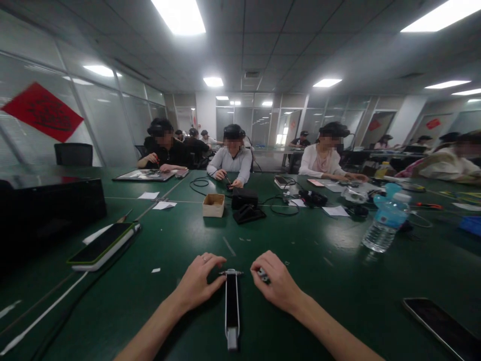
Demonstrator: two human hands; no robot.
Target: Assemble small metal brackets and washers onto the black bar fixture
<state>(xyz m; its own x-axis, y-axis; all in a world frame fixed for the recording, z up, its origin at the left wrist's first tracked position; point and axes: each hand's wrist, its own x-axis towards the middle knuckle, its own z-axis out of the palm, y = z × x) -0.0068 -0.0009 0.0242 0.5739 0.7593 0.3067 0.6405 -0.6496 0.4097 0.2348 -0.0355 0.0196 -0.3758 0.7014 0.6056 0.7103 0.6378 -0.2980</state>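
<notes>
A long narrow device with a black face and white edges [232,303] lies on the green table in front of me, pointing away. A thin metal crosspiece [233,272] sits across its far end, and a light grey block [232,340] is at its near end. My left hand [198,285] rests beside the far end, thumb and forefinger apart on either side of the crosspiece's left tip; I see no clear grip. To the right, my right hand [277,285] is curled around a small grey part [263,275], mostly covered by the fingers.
A phone-like device [103,244] with cables lies left, near a black monitor [52,210]. Ahead stand a small cardboard box [213,205] and a black stand [248,213]. A water bottle [387,223] and a phone [439,321] are right. Several people work opposite.
</notes>
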